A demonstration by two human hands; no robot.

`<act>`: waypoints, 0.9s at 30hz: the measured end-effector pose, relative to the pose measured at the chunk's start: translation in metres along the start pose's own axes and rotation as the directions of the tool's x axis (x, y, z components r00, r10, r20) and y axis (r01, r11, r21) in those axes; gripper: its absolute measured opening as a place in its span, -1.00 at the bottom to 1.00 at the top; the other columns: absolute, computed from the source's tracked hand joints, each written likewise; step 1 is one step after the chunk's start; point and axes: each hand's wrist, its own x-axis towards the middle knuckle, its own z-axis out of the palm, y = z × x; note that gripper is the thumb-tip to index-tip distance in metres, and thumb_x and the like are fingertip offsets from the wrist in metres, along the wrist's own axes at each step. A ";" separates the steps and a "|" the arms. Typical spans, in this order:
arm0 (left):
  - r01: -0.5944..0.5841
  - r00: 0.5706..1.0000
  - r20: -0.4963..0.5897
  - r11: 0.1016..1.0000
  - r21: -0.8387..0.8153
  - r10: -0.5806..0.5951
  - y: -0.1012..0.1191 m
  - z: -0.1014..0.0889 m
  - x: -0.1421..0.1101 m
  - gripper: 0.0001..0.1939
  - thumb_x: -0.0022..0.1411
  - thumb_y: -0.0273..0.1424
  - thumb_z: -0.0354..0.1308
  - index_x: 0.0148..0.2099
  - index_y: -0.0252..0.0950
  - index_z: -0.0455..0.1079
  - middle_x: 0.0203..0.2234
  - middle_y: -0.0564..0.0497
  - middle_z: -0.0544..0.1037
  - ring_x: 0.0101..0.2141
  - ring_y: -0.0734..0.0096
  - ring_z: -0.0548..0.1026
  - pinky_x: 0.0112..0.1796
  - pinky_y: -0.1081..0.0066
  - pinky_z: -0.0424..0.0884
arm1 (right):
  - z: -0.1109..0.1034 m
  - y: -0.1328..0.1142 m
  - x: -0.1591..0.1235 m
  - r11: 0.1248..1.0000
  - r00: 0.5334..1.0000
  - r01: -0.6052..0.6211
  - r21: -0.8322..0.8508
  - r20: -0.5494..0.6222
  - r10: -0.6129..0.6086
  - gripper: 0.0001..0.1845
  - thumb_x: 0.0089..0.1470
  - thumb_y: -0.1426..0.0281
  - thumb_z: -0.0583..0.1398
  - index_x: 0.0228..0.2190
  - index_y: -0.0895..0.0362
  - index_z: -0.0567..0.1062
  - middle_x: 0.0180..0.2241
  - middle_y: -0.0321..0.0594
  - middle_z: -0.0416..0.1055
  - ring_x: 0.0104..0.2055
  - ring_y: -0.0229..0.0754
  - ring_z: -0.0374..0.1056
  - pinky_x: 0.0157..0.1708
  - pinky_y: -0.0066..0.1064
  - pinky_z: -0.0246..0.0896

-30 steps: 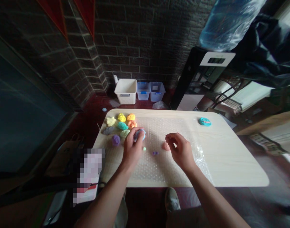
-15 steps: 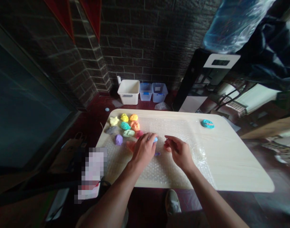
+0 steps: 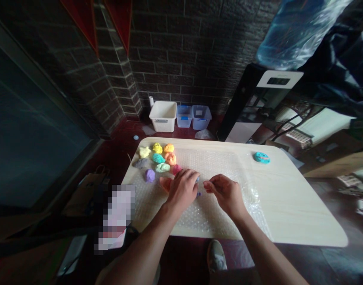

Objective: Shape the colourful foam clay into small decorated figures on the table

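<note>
My left hand [image 3: 185,186] is curled palm down over the bubble wrap, its fingers closed about a light blue piece of clay [image 3: 197,179] that shows only at the fingertips. Under and beside that hand lies an orange-red lump of clay [image 3: 165,183], partly covered. A small purple bit of clay [image 3: 199,194] shows just beyond the left thumb. To the right, my right hand [image 3: 224,190] has thumb and forefinger pinched together; whatever is between them is too small or hidden to tell. A narrow gap separates the two hands.
Several clay lumps, among them a purple one [image 3: 150,175] and a teal one [image 3: 158,158], lie at the table's left. A turquoise disc-shaped piece [image 3: 262,157] sits far right. Bubble wrap [image 3: 217,221] covers the middle. Behind the table stand bins [image 3: 163,122] and a water dispenser [image 3: 243,130].
My right thumb and forefinger have come together and sit slightly lower. My left fingers now cover more of the blue clay. The view has shifted slightly.
</note>
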 end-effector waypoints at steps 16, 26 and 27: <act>0.135 0.991 -0.009 0.991 0.001 -0.135 0.013 -0.038 -0.012 -0.54 0.11 -0.68 0.10 -0.01 -0.16 0.50 -0.08 -0.03 0.57 -0.03 0.15 0.53 -0.07 0.21 0.41 | -0.005 -0.001 0.008 0.977 0.997 0.009 0.214 -0.075 0.007 -0.56 0.18 -0.01 0.32 -0.18 0.12 0.58 -0.17 0.02 0.65 -0.12 0.03 0.62 -0.08 -0.11 0.57; 0.016 0.974 0.223 0.999 0.043 -0.025 0.015 -0.018 -0.015 -0.91 0.24 -0.51 0.30 -0.20 -0.22 0.53 -0.25 -0.01 0.60 -0.20 0.22 0.57 -0.17 0.29 0.43 | -0.006 -0.003 0.008 0.945 0.991 -0.092 0.313 -0.066 0.119 -0.54 -0.09 0.04 0.50 -0.46 0.17 0.58 -0.56 -0.16 0.57 -0.53 -0.20 0.46 -0.48 -0.38 0.40; 0.014 0.973 0.229 0.998 0.056 -0.026 0.014 -0.016 -0.015 -0.90 0.23 -0.50 0.31 -0.20 -0.22 0.53 -0.25 -0.01 0.60 -0.20 0.21 0.57 -0.18 0.29 0.44 | -0.007 -0.004 0.009 0.942 0.991 -0.093 0.324 -0.066 0.120 -0.54 -0.12 0.05 0.51 -0.48 0.17 0.57 -0.57 -0.17 0.57 -0.54 -0.20 0.45 -0.49 -0.38 0.39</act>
